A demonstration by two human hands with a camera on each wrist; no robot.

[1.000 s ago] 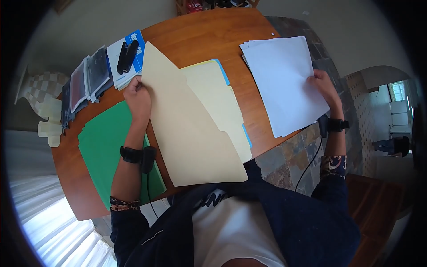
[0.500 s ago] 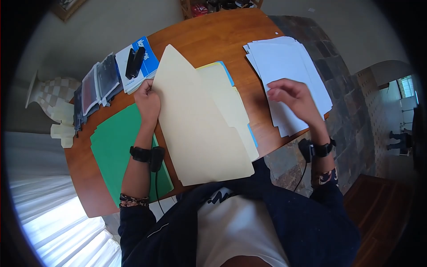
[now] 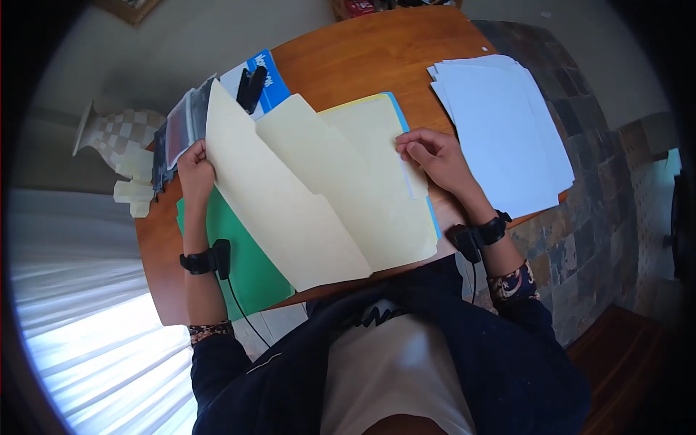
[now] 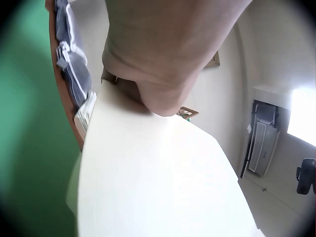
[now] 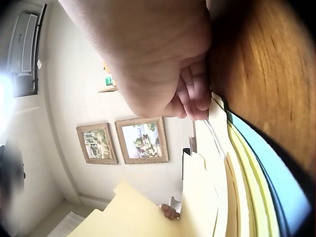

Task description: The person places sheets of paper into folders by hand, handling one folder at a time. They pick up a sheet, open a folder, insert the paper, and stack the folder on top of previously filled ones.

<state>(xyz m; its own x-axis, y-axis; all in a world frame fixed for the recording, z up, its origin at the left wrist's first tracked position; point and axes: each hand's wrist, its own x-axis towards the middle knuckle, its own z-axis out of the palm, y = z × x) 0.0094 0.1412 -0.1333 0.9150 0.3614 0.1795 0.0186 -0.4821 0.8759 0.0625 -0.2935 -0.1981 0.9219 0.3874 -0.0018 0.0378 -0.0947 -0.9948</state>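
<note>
A cream folder flap (image 3: 283, 196) is raised at a slant, its left edge pinched by my left hand (image 3: 196, 172); the left wrist view shows that hand (image 4: 153, 54) at the top of the pale flap (image 4: 153, 173). My right hand (image 3: 441, 161) has its fingertips at the right edge of the cream folders (image 3: 377, 152), fingers bent loosely. In the right wrist view its fingertips (image 5: 200, 111) meet the edge of the stack, where cream, yellow and blue layers (image 5: 271, 173) show. White paper lies inside, at that edge.
A stack of white sheets (image 3: 507, 138) lies at the right, green folders (image 3: 246, 254) at the left. A black stapler (image 3: 251, 88) rests on a blue and white pack (image 3: 274, 90), beside zipped pouches (image 3: 190, 123). A checkered vase (image 3: 119, 134) stands beyond the table's left side.
My right hand has left the white sheets and moved left to the folders' edge. My left hand has drawn the cream flap leftward, so the folder stands wider apart.
</note>
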